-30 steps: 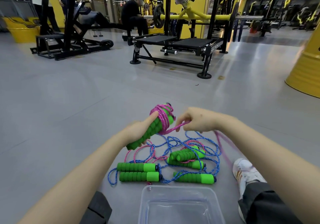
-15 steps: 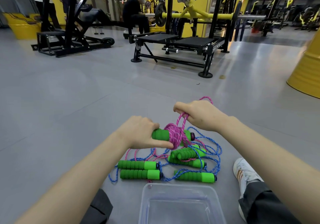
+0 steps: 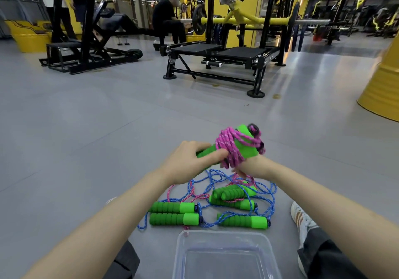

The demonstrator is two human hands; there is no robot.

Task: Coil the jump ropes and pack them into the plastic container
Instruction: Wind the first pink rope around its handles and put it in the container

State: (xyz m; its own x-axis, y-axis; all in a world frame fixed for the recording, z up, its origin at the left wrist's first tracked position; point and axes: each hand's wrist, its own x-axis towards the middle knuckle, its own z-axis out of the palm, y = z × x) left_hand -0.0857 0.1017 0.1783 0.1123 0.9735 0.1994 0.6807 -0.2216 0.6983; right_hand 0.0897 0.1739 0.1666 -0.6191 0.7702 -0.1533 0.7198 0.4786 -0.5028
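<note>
My left hand [image 3: 190, 160] grips the green foam handles [image 3: 244, 143] of a pink jump rope, held together above the floor. The pink rope [image 3: 232, 147] is wound in several turns around those handles. My right hand [image 3: 248, 169] is mostly hidden under the bundle, its fingers on the pink cord below it. On the floor beneath lie more green handles [image 3: 172, 214] tangled in blue rope [image 3: 267, 194] and some pink cord. A clear plastic container [image 3: 179, 252] sits nearest me with nothing inside.
My white shoe [image 3: 302, 218] rests right of the rope pile, and my dark trouser legs flank the container. A black weight bench and rack [image 3: 226, 62] stand further off, a yellow drum [image 3: 382, 88] at right. A seated person [image 3: 168, 19] is far back.
My right hand has dropped from above the handles to below them, carrying the pink cord around. The left hand has tilted the handle bundle upward and it sits higher now.
</note>
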